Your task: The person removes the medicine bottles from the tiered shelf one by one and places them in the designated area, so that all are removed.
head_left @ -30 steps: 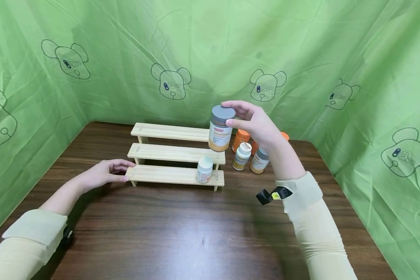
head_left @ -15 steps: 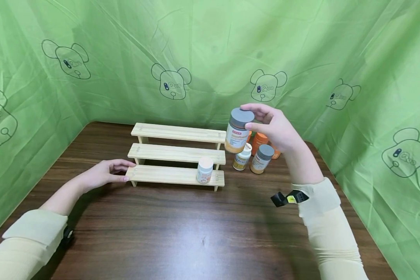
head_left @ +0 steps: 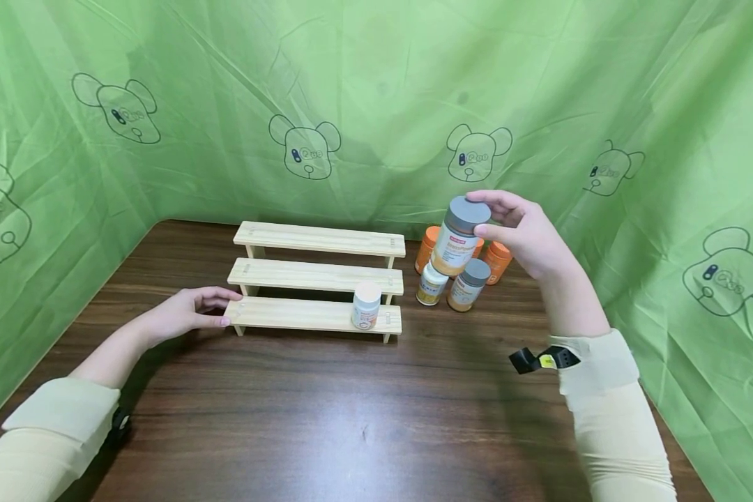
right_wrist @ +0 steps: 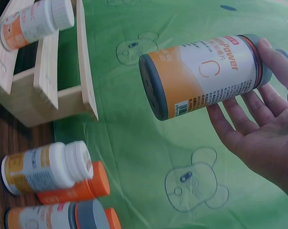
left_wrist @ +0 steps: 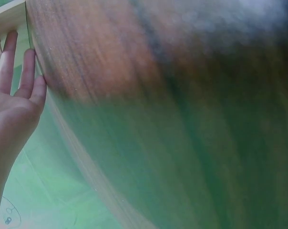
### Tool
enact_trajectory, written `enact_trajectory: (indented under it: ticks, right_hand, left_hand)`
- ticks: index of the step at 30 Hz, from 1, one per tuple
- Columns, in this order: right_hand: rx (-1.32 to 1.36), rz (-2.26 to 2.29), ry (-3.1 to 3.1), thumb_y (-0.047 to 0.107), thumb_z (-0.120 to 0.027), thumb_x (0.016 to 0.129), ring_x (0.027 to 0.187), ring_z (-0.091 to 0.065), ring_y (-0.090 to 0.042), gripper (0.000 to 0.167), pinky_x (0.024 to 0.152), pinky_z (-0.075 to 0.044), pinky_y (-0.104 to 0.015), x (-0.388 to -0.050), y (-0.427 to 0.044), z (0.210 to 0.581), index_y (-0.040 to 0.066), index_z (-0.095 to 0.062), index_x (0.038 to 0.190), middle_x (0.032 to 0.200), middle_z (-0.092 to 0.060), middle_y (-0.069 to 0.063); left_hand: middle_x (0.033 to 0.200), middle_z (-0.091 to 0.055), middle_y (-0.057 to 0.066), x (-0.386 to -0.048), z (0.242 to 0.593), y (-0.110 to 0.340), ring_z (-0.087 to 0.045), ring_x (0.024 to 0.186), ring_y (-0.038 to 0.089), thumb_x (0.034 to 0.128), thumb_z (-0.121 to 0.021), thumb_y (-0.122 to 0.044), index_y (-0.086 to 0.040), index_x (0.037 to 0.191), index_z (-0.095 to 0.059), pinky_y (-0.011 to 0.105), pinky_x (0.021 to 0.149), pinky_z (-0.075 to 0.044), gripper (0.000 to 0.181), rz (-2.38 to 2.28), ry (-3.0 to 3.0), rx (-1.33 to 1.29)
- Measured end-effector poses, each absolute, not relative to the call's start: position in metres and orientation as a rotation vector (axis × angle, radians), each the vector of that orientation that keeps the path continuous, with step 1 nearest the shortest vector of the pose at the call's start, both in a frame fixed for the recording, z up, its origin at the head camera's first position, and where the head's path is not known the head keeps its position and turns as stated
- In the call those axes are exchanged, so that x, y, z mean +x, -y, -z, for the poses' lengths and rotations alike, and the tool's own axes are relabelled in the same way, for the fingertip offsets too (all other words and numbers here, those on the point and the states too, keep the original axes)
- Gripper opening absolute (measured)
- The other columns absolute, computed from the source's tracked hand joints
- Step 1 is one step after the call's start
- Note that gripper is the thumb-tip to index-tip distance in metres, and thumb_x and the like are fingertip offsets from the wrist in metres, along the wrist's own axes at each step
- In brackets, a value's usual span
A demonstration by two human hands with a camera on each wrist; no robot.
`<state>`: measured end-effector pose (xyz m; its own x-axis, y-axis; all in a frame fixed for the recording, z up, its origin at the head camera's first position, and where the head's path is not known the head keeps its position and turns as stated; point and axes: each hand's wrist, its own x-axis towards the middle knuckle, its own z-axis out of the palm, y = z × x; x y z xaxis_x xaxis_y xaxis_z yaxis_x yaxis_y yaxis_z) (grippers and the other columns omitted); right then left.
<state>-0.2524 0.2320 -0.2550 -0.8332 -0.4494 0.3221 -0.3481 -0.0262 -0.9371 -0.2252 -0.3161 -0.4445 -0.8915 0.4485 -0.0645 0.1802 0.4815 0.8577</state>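
My right hand (head_left: pixel 521 226) grips a supplement bottle (head_left: pixel 454 251) by its grey lid, thumb at the front and fingers behind. Its label is white and orange. In the head view the bottle is slightly tilted, in front of other bottles that it partly hides. The right wrist view shows the held bottle (right_wrist: pixel 201 76) off the table. My left hand (head_left: pixel 178 314) holds the left end of the lowest board of a three-step wooden display rack (head_left: pixel 301 315), thumb at the front edge. On that board's right end stands a small white bottle (head_left: pixel 367 307).
Right of the rack stand a white-capped bottle (head_left: pixel 431 286), a smaller grey-lidded bottle (head_left: pixel 467 287) and several orange bottles (head_left: pixel 497 261). Green cloth (head_left: pixel 376 90) surrounds the back and sides of the brown wooden table (head_left: pixel 326 411).
My right hand has carried the grey-lidded bottle rightward, from in front of the rack's right end to above the grouped bottles. My left hand has stayed at the rack.
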Motion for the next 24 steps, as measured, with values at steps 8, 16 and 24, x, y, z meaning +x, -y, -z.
enact_trajectory:
  ticks: [8,16,24]
  right_hand:
    - [-0.863,2.08,-2.11,-0.012,-0.058,0.085,0.102,-0.059,-0.014,0.043,0.086,-0.048,-0.024,-0.25,-0.255,0.26,0.005,-0.059,0.125,0.115,-0.064,-0.003]
    - [-0.835,2.159,-2.06,-0.018,-0.054,0.085,0.1,-0.06,-0.014,0.045,0.085,-0.048,-0.024,-0.247,-0.278,0.269,0.001,-0.057,0.126,0.113,-0.065,-0.004]
    - [-0.788,2.204,-2.092,-0.017,-0.053,0.086,0.102,-0.06,-0.012,0.045,0.088,-0.046,-0.022,-0.242,-0.302,0.282,-0.001,-0.055,0.127,0.115,-0.065,-0.003]
  left_hand:
    - [0.12,-0.064,0.015,-0.224,0.444,0.316,-0.061,0.104,0.011,0.0858,-0.07,-0.023,-0.009,0.131,-0.052,0.017,0.082,-0.045,0.051,-1.375,-2.444,0.533]
    - [0.119,-0.064,0.015,-0.225,0.446,0.316,-0.061,0.104,0.01,0.0858,-0.07,-0.023,-0.01,0.131,-0.052,0.017,0.083,-0.045,0.051,-1.384,-2.441,0.535]
    - [0.12,-0.063,0.015,-0.225,0.446,0.317,-0.062,0.103,0.01,0.0858,-0.07,-0.022,-0.009,0.131,-0.052,0.017,0.082,-0.045,0.051,-1.392,-2.433,0.536]
